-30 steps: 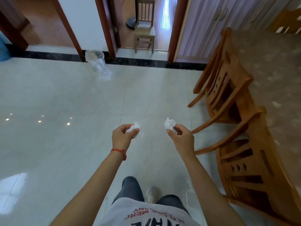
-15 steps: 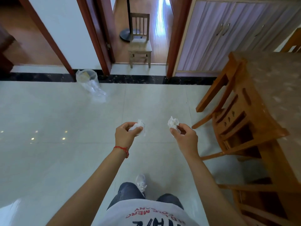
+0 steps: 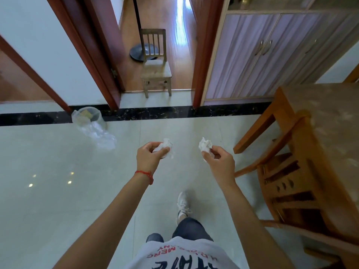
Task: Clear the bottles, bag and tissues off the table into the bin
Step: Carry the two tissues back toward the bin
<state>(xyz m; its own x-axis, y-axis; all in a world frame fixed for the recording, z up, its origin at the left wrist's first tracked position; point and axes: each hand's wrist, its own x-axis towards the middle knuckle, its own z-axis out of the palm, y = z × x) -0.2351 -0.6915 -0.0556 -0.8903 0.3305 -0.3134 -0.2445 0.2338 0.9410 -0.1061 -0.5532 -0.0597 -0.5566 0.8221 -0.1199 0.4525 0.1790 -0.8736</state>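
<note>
Left hand [image 3: 148, 159]: held out over the floor, fingers and thumb curled round a crumpled white tissue [image 3: 165, 147], soft and creased; a thin red cord circles the wrist.
Right hand [image 3: 218, 162]: thumb and fingers pinching a second tissue wad [image 3: 205, 144], rumpled and white, which sticks up above the fingertips.
Bin [image 3: 88, 118]: small round tub lined with a clear, wrinkled plastic bag; it stands on the floor against the dark marbled strip, ahead and to the left, well apart from both hands. The loose film of the liner spills onto the tiles beside it. Something tan lies inside.
Table [image 3: 330, 121]: on the right, mottled stone-like top in an orange wooden frame.
Carved chair [image 3: 287, 183]: glossy orange wood, slotted back, tucked against the table.
Floor [image 3: 58, 191]: pale polished tiles with light reflections.
Small chair [image 3: 155, 70]: plain slatted wood, standing in the doorway.
</note>
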